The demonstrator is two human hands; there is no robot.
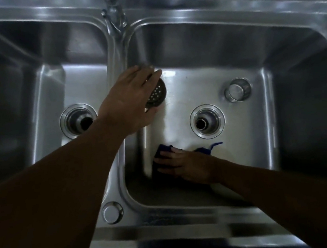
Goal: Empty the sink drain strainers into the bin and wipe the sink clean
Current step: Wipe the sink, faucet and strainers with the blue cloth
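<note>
Up-left of the right drain [207,121], the left hand [132,101] had its grip round the strainer [157,93], likely light, stiff, slick metal (best pinched by the rim). Below-left of the drain, the right hand [185,166] pressed flat, grip unclenched, on a soft cloth [164,149].

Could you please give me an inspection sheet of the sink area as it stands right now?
Surface: double-bowl steel sink; left drain and right drain both open, no strainers seated.
Job's things: perforated strainer held over the right bowl; second strainer lying on that bowl's floor; blue cloth near its front-left corner.
Clutter: nothing seen.
Grippers: left hand grips the perforated strainer; right hand presses flat on the blue cloth.
Cables: nothing seen.
Surroundings: faucet above the divider; round cap on the front rim.
</note>
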